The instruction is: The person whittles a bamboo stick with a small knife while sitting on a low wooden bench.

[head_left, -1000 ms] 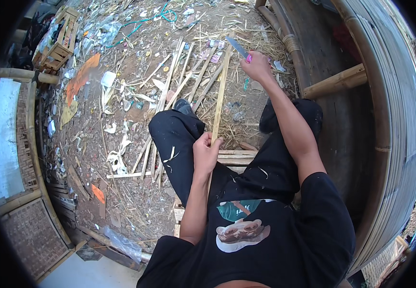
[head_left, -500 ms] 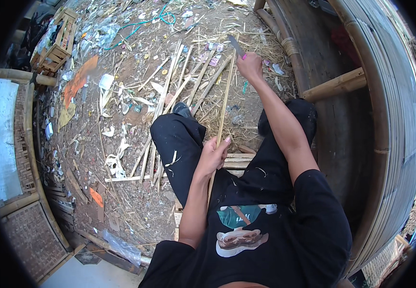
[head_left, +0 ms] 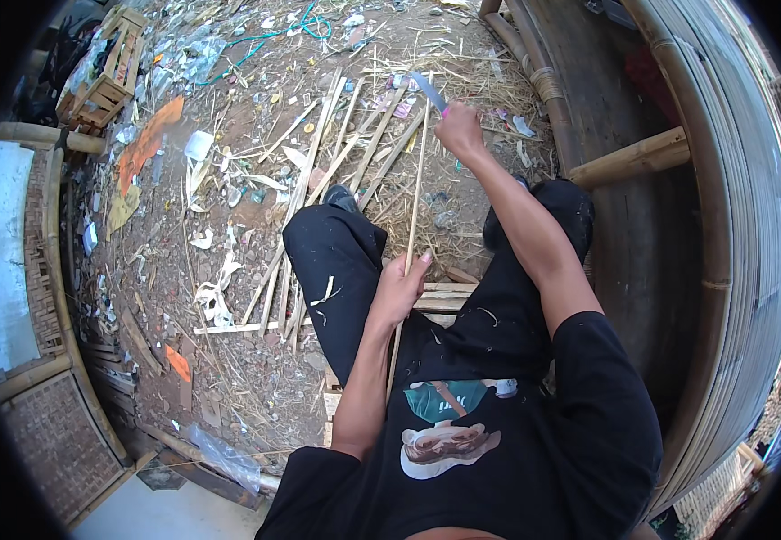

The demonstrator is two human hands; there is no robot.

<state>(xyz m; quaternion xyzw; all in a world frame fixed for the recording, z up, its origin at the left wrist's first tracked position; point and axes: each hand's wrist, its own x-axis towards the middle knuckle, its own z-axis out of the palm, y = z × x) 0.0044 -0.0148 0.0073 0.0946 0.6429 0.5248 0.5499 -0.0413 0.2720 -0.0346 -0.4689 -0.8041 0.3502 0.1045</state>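
My left hand (head_left: 401,286) is closed around a long thin bamboo strip (head_left: 418,193), between my knees. The strip runs from my lap away from me, its far end close to the knife. In my right hand (head_left: 459,129), farther out and to the right, is a knife (head_left: 427,92) with a pinkish part at the handle; its blade points to the far left. My fingers hide most of the handle. Whether the blade touches the strip I cannot tell. Several split bamboo strips (head_left: 316,148) lie on the ground past my left knee.
Litter and shavings cover the dirt ground. A wooden crate (head_left: 108,76) stands far left, and an orange sheet (head_left: 149,144) lies nearer. On the right a bamboo frame (head_left: 713,180) rises close to my arm. Woven panels (head_left: 62,441) border the left side. Wooden slats (head_left: 444,297) show between my legs.
My right hand has shifted slightly left and nearer, and the knife blade has turned farther to the left. The strip's far end has tilted a little left. My left hand keeps its hold.
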